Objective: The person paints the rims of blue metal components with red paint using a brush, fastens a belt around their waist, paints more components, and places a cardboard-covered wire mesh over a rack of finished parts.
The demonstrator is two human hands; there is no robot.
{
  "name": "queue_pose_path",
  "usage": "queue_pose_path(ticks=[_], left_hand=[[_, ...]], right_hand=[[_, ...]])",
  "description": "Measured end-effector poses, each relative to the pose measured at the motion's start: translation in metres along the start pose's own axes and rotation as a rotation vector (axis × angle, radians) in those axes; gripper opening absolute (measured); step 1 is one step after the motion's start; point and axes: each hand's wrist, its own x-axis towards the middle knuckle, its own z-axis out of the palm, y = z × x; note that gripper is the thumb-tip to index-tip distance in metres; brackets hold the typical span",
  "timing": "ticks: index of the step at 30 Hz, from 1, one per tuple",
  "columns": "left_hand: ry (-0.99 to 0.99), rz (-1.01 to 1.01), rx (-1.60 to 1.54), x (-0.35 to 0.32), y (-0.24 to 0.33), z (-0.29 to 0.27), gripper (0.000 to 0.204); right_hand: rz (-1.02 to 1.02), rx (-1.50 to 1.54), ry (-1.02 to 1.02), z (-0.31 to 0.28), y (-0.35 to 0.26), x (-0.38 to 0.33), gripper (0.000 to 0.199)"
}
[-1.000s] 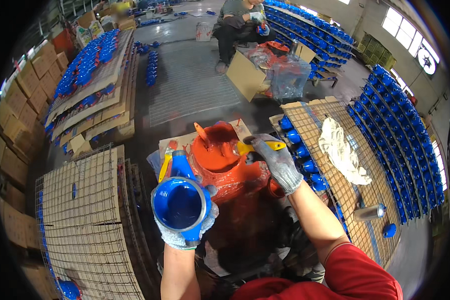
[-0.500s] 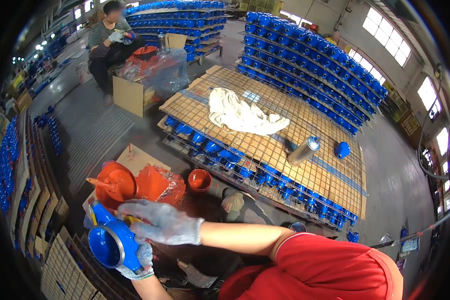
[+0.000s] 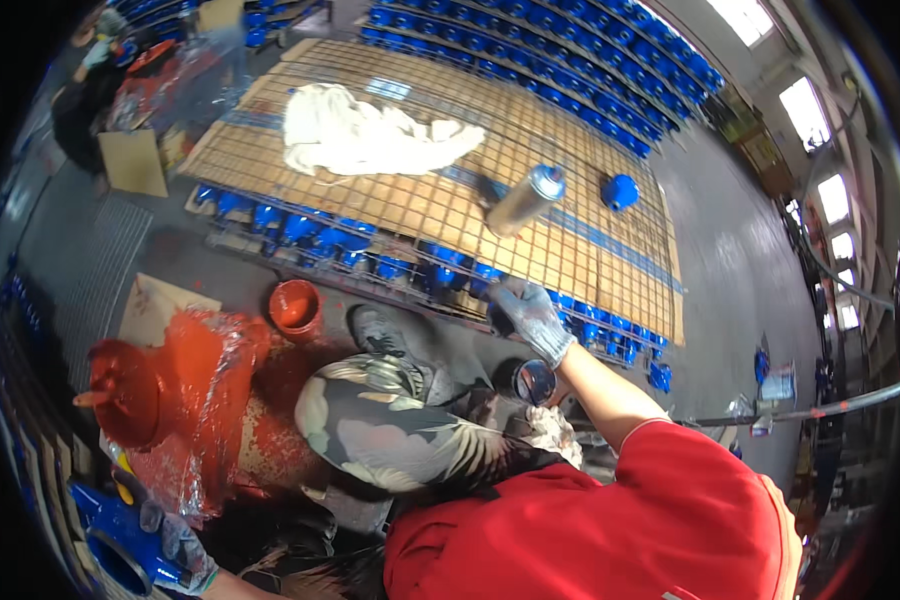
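My left hand (image 3: 182,548), in a grey glove, is closed on a blue pipe-like metal casting (image 3: 130,540) with a round opening, at the lower left. A yellow and black piece (image 3: 123,478) shows beside the casting; its kind is unclear. My right hand (image 3: 532,318), gloved too, hovers by the near edge of the mesh-topped rack (image 3: 610,270). Motion and the dark background hide whether its fingers hold anything. Just below it stands a small round container (image 3: 533,382) with dark contents.
Red paint fills a bucket (image 3: 125,390) with a stick in it and a smaller pot (image 3: 295,305). On the rack lie a white cloth (image 3: 360,135), a spray can (image 3: 526,200) and a blue part (image 3: 620,192). Stacked blue parts (image 3: 540,50) stand behind; a person (image 3: 80,110) sits far left.
My right hand has moved away from the casting, rightward to the rack's near edge. My left hand and the casting have shifted lower left in view. The whole view has swung right.
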Motion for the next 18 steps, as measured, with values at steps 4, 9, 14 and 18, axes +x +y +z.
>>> queue_pose_path(ticks=[4,9,14,18], left_hand=[[0.003,-0.043,0.005,0.021,-0.012,0.0,0.084],[0.014,-0.097,0.052,0.057,-0.039,-0.017,0.079],[0.018,-0.104,0.185,0.084,-0.06,-0.004,0.073],[0.031,-0.036,0.308,0.078,-0.065,0.008,0.068]], right_hand=[[-0.051,-0.507,0.073,-0.042,0.094,-0.03,0.03],[0.119,-0.728,0.084,-0.065,0.164,-0.072,0.028],[0.081,-1.019,0.006,-0.073,0.188,-0.094,0.03],[0.008,-0.956,-0.115,-0.055,0.191,-0.084,0.04]])
